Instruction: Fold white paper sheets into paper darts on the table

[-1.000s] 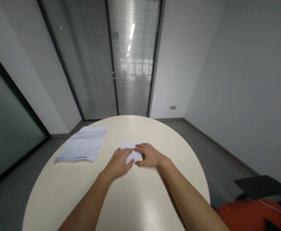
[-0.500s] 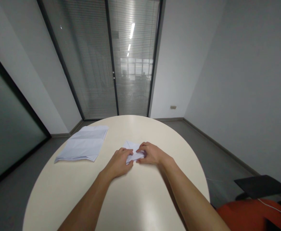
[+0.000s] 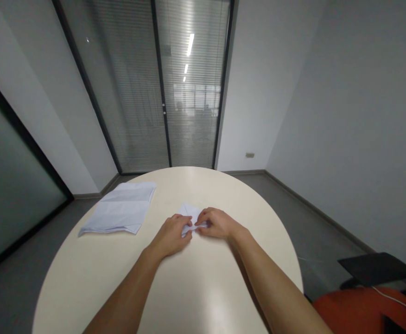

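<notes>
A small piece of folded white paper (image 3: 190, 210) lies on the round table between my hands, with crease lines showing on its far part. My left hand (image 3: 174, 234) grips its left side, thumb near me and fingers on top. From the right, my right hand (image 3: 217, 223) pinches the near edge of the paper, where a fold is slightly raised. Parts of the paper are hidden beneath my fingers. To the left lies a stack of larger white paper sheets (image 3: 121, 207) with creases across it, touched by neither hand.
The round cream table (image 3: 185, 297) spreads under both forearms. A chair with an orange seat (image 3: 356, 311) and a black armrest (image 3: 377, 269) stands at the lower right, a thin pale cable over it. Glass panels with blinds (image 3: 133, 93) stand beyond the table.
My right hand's fingertips have closed together and shifted slightly left, and the paper's near edge is now pinched up into a fold. The left hand stays almost still.
</notes>
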The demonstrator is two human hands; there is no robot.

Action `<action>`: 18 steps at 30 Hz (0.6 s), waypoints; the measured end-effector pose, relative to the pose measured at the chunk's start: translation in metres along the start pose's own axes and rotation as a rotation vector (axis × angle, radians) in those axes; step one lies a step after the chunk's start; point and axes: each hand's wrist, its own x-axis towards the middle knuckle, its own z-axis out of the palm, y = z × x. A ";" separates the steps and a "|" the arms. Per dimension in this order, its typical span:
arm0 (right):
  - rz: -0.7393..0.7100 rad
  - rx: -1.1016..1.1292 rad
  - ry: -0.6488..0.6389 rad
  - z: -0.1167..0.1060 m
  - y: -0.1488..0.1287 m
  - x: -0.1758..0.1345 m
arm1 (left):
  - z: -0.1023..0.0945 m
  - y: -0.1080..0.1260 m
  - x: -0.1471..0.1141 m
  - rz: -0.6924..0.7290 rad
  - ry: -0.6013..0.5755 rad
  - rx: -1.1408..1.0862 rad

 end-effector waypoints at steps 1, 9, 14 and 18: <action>-0.002 0.000 0.003 0.000 -0.001 0.000 | 0.000 0.000 0.000 -0.005 0.007 -0.005; 0.024 0.043 0.004 0.000 -0.007 0.001 | -0.002 0.001 0.002 -0.053 0.022 -0.021; 0.048 0.048 0.030 0.001 -0.007 0.002 | -0.006 0.005 0.003 -0.106 0.013 -0.017; 0.015 0.053 0.114 0.001 -0.005 0.002 | -0.009 0.008 0.002 -0.131 0.011 -0.012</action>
